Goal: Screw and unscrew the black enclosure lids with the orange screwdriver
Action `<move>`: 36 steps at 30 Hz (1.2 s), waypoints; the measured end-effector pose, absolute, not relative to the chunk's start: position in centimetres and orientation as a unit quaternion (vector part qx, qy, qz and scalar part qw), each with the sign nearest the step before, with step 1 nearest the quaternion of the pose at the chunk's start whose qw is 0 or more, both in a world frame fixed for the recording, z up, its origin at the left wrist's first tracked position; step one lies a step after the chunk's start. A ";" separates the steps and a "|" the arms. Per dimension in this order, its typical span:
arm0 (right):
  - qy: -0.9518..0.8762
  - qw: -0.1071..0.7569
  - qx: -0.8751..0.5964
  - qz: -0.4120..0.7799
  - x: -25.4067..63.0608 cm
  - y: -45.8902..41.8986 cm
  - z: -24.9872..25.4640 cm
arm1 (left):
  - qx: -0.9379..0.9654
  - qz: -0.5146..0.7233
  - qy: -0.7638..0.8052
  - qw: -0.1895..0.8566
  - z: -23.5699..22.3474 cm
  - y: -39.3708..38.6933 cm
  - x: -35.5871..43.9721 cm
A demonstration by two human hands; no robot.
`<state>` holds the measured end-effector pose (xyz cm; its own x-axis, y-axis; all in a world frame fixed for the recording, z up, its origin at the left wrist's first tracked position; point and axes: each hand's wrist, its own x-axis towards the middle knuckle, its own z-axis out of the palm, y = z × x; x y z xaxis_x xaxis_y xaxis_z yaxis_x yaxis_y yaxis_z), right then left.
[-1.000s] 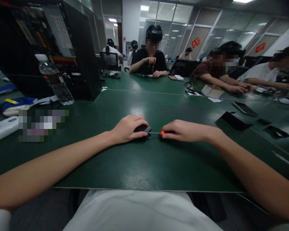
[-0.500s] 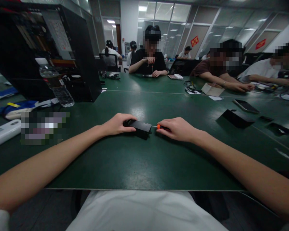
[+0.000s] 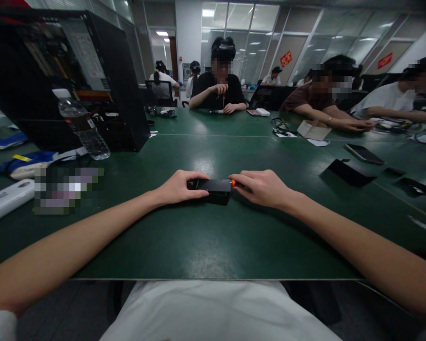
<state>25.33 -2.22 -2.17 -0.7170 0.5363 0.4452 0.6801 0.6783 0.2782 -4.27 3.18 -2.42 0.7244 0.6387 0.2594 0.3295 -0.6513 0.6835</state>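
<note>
Near the middle of the green table point(image 3: 199, 241), my left hand point(image 3: 180, 187) grips the left end of a black rectangular case point(image 3: 218, 186), thumb in front and fingers behind. My right hand point(image 3: 259, 187) is closed around a screwdriver with an orange collar point(image 3: 233, 183). That collar sits right up against the case's right end. The screwdriver's shaft does not show, and most of its handle is hidden by my fingers. What lies inside the case is too dark to make out.
On the left stand a black computer tower point(image 3: 120, 80) and a water bottle point(image 3: 83, 125), with a white power strip point(image 3: 9, 199) nearer me. To the right lie a phone point(image 3: 364, 154) and a black folded panel point(image 3: 348, 173). Across the table a person point(image 3: 218, 85) holds a screwdriver.
The case has shifted slightly right and turned more level in my left hand. The gap between it and the orange collar has closed, and the screwdriver shaft has gone out of sight.
</note>
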 end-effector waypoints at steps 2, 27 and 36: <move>-0.901 0.161 -0.335 -0.224 25.5 -2.0 -2.3 | 0.871 0.248 0.279 0.319 -2.4 3.2 -4.3; -0.909 0.073 -0.409 0.027 24.7 -0.7 -3.1 | 0.860 0.265 0.269 0.345 -2.5 2.4 -3.4; -0.894 0.037 -0.443 -0.049 26.3 -0.2 -2.9 | 0.840 0.275 0.278 0.377 -2.4 2.3 -3.3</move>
<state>26.27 -0.21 -2.86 -0.6043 0.7892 0.1090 0.7964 0.6022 0.0557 -3.34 2.30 -2.44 0.6941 0.6743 0.2520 0.2594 -0.5609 0.7862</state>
